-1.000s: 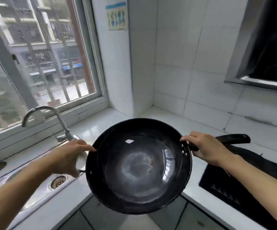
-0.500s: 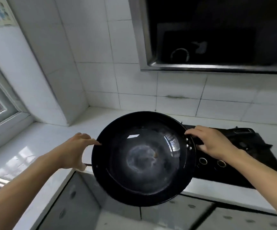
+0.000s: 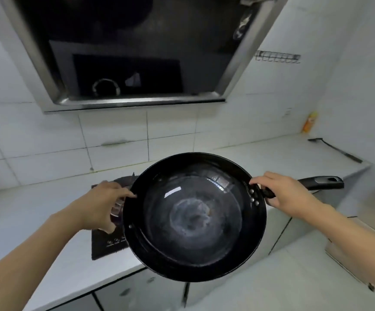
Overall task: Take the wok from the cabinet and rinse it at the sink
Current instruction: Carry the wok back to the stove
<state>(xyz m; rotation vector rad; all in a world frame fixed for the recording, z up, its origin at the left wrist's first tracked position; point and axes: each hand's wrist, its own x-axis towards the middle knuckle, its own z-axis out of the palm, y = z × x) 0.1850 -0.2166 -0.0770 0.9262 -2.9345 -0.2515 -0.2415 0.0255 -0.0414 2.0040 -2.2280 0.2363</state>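
A black wok (image 3: 194, 217) with a wet, shiny inside is held level in front of me, over the counter's front edge. My left hand (image 3: 101, 204) grips its left rim, thumb on top. Where the long black handle (image 3: 321, 182) joins the pan, my right hand (image 3: 283, 194) is closed around it. The handle points to the right. The sink is out of view.
A black cooktop (image 3: 105, 241) lies on the white counter (image 3: 25, 216) under my left hand. A steel range hood (image 3: 123, 63) hangs above. A black spatula (image 3: 334, 149) and an orange bottle (image 3: 308, 122) sit at the far right. Grey cabinet doors (image 3: 141, 292) are below.
My view has swung right, from the sink and window past the corner to the cooktop and hood. Both hands keep the same hold on the wok.
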